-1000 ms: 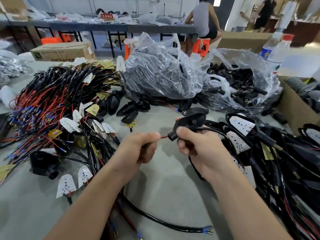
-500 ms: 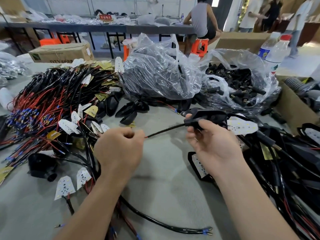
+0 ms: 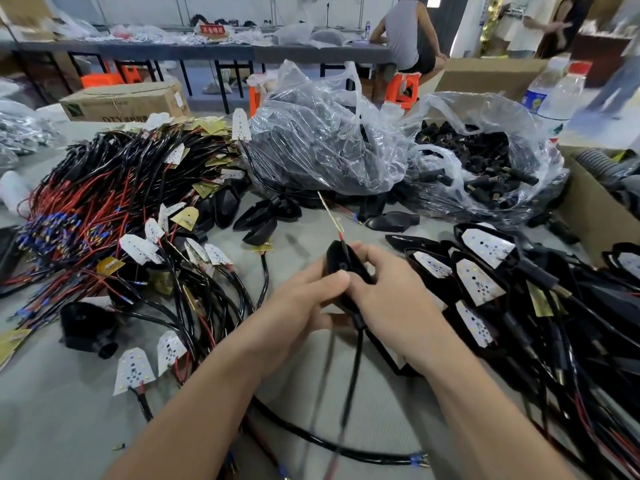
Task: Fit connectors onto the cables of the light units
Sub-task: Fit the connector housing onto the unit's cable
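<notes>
From over the worker's shoulders, both hands meet above the grey bench [image 3: 69, 410], and a black light unit [image 3: 339, 261] sits between them. The left hand [image 3: 301, 303] has a closed grip on it, thumb pressed against its near side. The right hand [image 3: 394, 299] wraps its fingers round the other side, also gripping. A red wire [image 3: 343, 242] sticks up out of the top of the light unit and ends in a thin brass-coloured tip [image 3: 333, 216]. A black cable [image 3: 356, 358] hangs down below the hands, too blurred to make out much.

To the left of the light unit lies a big tangle of red and black cables [image 3: 104, 202] with white pointed circuit boards [image 3: 133, 370] at their ends. Just behind it a few loose black shells [image 3: 256, 220] lie on the bench. Farther behind is a clear bag of black parts [image 3: 322, 143], and beside that an open bag of small black connectors [image 3: 485, 161]. To the right of the light unit is a heap of black units [image 3: 485, 268] with white boards fitted in them. In front of it, nearer the worker, a thick black cable with blue ends [image 3: 329, 445] curves across the bench.

Well behind stand a cardboard box [image 3: 124, 102] and a water bottle [image 3: 554, 95]. A person [image 3: 405, 32] sits on an orange stool at another table.
</notes>
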Tool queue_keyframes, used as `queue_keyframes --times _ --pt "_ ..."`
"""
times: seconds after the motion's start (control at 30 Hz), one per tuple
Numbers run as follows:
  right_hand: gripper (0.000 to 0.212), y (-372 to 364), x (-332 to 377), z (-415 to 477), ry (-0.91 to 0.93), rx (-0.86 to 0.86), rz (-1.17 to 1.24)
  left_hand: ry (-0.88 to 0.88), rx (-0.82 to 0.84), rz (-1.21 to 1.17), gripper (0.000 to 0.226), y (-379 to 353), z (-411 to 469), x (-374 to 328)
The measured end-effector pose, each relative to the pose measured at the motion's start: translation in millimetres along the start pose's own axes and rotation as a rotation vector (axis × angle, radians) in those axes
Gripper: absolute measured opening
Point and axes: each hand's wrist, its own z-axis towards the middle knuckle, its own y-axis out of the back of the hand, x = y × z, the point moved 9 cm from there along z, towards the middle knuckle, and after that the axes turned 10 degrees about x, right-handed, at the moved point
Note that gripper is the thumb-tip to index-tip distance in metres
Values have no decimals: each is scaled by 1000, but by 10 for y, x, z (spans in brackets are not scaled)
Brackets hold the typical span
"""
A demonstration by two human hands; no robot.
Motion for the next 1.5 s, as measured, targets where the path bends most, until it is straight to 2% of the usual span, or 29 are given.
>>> queue_keyframes --times 0.07,0.13,0.2,0.27,0.37,0.47,0.53,0.6,0.63,0.73,0.9,1.1,1.27,1.5 --pt "16 -23 22 -37 16 -34 -14 -43 0 -37 51 14 -8 -48" --pt "10 -104 -28 -34 -31 -16 132 -78 -38 -78 42 81 -28 -108" --pt "14 -144 -53 -39 -84 -38 238 -81 -58 -130 41 146 -41 -129" --pt "15 -173 -79 -31 -115 -46 341 -106 25 -179 41 107 -45 -185" --pt "17 -290 -108 -43 -141 19 640 -170 179 -174 44 -1 -70 -288" --pt "18 -393 -85 -59 -179 103 856 -189 110 -124 41 73 -70 -265" --pt "24 -454 -83 -79 -228 197 892 -206 24 -123 34 164 -71 -278" --pt "25 -447 -106 -96 -254 245 844 -245 -82 -177 32 309 -87 -313" --pt "19 -413 -128 -98 -260 239 802 -263 -133 -205 32 383 -95 -320" --pt "6 -260 -161 -68 -231 149 685 -283 -207 -261 26 469 -104 -309" --pt "20 -44 -172 -53 -143 -17 515 -300 -313 -338 36 554 -125 -301" --pt "24 91 -224 -87 -133 -176 610 -356 -379 -334 37 646 -223 -368" --pt "21 112 -211 -100 -116 -176 545 -446 -446 -414 39 781 -355 -470" --pt "28 146 -93 -77 -53 -93 186 -410 -462 -420 34 777 -399 -498"
